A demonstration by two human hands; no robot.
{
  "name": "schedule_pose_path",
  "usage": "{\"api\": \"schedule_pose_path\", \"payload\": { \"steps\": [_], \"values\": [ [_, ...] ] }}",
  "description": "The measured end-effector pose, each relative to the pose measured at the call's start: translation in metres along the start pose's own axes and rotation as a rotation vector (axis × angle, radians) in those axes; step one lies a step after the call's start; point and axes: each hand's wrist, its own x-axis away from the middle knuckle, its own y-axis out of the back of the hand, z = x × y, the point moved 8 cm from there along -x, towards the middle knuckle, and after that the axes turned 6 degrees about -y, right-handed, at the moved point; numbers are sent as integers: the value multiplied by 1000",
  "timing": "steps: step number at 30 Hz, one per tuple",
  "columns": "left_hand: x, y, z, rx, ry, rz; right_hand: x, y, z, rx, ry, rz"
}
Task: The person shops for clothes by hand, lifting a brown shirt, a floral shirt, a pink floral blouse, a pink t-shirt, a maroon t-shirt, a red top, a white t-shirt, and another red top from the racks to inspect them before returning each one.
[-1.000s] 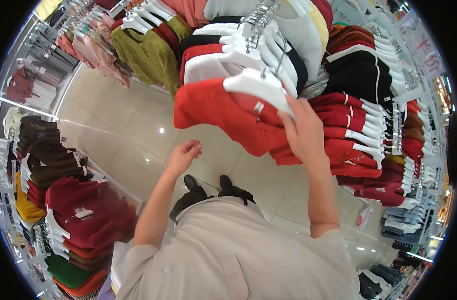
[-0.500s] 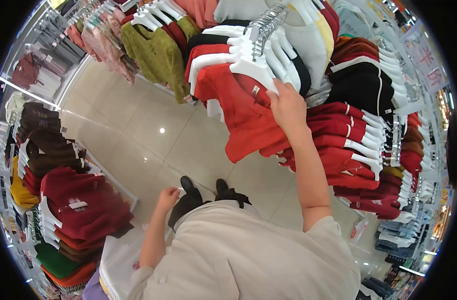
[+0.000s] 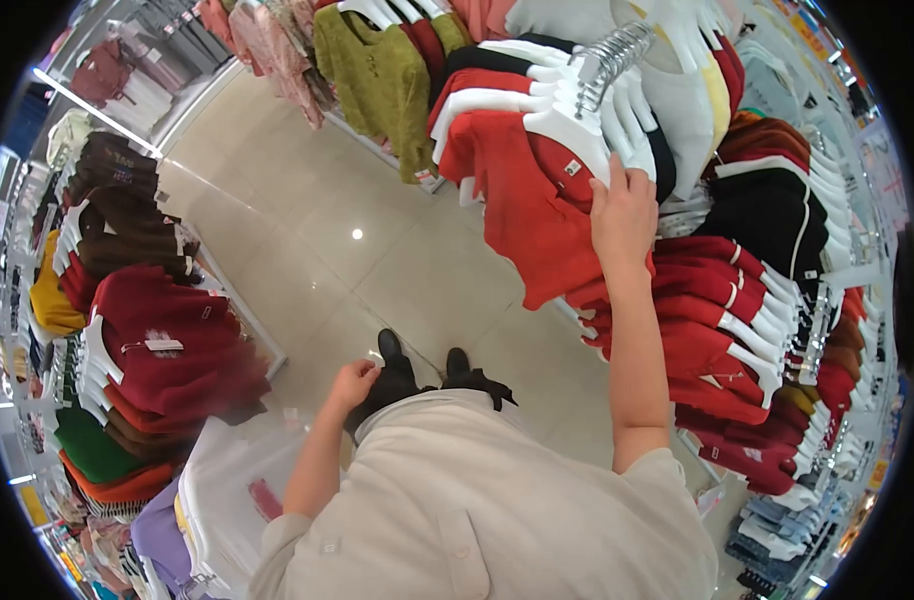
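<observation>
At the front of a rack, a red top (image 3: 532, 235) hangs on a white hanger (image 3: 567, 128). My right hand (image 3: 625, 215) is closed around the hanger's near shoulder, with the top's red fabric under the fingers. More white hangers with red, white and black clothes are packed close behind it, their metal hooks (image 3: 615, 62) bunched together on the rail. My left hand (image 3: 357, 383) is down by my waist, its fingers pinched together. A small whitish bit shows at those fingertips, too small to name.
Dark red tops (image 3: 722, 345) hang to the right, below black ones (image 3: 767, 215). An olive top (image 3: 377, 90) hangs at the upper left. Along the left side, a rack holds a maroon sweater (image 3: 172, 340) and a green garment (image 3: 97, 445). Tiled floor (image 3: 307, 270) runs between the racks.
The view has shifted, so the racks sit farther right in the picture. My right hand stays at the red top's hanger shoulder, and my left hand stays by my waist.
</observation>
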Motion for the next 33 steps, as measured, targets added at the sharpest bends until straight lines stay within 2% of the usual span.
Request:
{"api": "schedule_pose_path", "payload": {
  "steps": [1, 4, 7, 8, 9, 11, 15, 17, 19, 20, 21, 23, 26, 28, 31, 32, 33],
  "values": [
    [3, 0, 5, -32, 11, 2, 2, 7, 4, -30, -16, -35],
    [8, -1, 33, 4, 36, -30, 22, 46, 39, -168, 136, -223],
    [19, -5, 65, 211, 136, -103, 88, 33, 82, -614, 356, -40],
    [21, -7, 89, 271, 194, -155, 122, 8, 93, -779, 363, 179],
    [26, -6, 111, 329, 253, -205, 162, -16, 106, -803, 391, 439],
    [40, -8, 147, 407, 361, -238, 246, -93, 111, -778, 369, 1180],
    [84, -10, 173, 470, 501, -253, 371, -208, 37, -324, 329, 1292],
    [104, -15, 171, 473, 517, -247, 429, -250, -12, -584, 51, 1416],
    [115, -19, 163, 488, 515, -267, 516, -307, -85, -575, -274, 1757],
    [118, -22, 159, 469, 491, -269, 531, -310, -103, -342, 304, 1664],
    [120, -24, 155, 450, 466, -268, 547, -305, -119, -101, 850, 1474],
    [123, -30, 146, 414, 432, -267, 565, -319, -175, 122, 634, 1666],
    [124, -39, 138, 378, 414, -267, 525, -294, -180, 0, 560, 1579],
    [124, -44, 141, 360, 415, -261, 517, -304, -173, 22, 768, 1424],
    [125, -54, 143, 451, 430, -228, 498, -332, -175, -177, 336, 1424],
    [128, -56, 142, 466, 426, -233, 484, -326, -168, -395, 123, 1351],
    [127, -57, 140, 481, 416, -236, 466, -302, -161, -605, -515, 1358]
  ]
}}
